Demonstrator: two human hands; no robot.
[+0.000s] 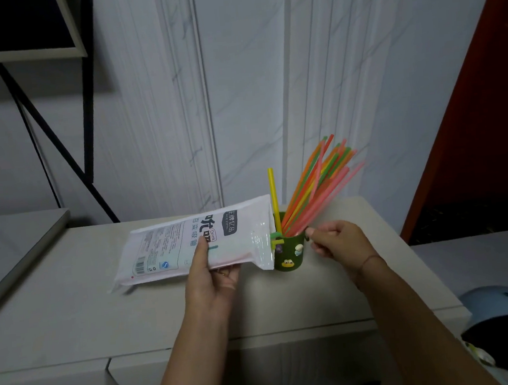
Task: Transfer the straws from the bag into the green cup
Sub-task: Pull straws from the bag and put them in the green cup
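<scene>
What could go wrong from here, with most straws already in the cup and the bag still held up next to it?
1. The straws fan far out to the right of the small green cup; that lean could tip it, especially if the right hand at the rim nudges it.
2. The bag, held by the left hand, touches or overlaps the cup's left side; swinging it could knock the upright yellow straw or the cup.

We saw the green cup [288,252] standing upright, small stickers on its side, packed with straws [316,186] (orange, green, pink, yellow) fanning up to the right. The white printed bag [196,246] lay tilted, its open end against the cup's rim.
</scene>
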